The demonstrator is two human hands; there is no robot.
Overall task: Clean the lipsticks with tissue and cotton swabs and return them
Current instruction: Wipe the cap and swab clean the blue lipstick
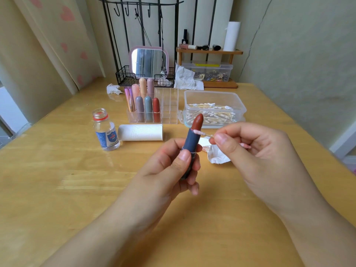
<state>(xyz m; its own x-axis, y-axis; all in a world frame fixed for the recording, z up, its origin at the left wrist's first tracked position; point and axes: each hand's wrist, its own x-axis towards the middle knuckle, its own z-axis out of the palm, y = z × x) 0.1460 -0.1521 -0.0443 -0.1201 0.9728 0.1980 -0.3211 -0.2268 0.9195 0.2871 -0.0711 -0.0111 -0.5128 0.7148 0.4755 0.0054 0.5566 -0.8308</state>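
My left hand [173, 166] grips an uncapped lipstick [191, 141] upright by its dark blue tube, the brown-red bullet extended. My right hand [256, 151] pinches a cotton swab [202, 133] whose pink-stained tip touches the tube's rim just under the bullet. Behind them a clear organizer [167, 106] holds several capped lipsticks [148, 110] in its left cells. A clear box of cotton swabs [212, 110] stands to its right. A tissue roll [140, 132] lies in front of the organizer. A used, stained tissue [215, 155] lies under my right hand.
An open small bottle of clear liquid [107, 132] stands left of the tissue roll. Crumpled tissues [113, 89] lie at the back, near a pink mirror [149, 62] in a wire rack. A wooden shelf [210, 52] with cosmetics stands back right on the wooden table [57, 189].
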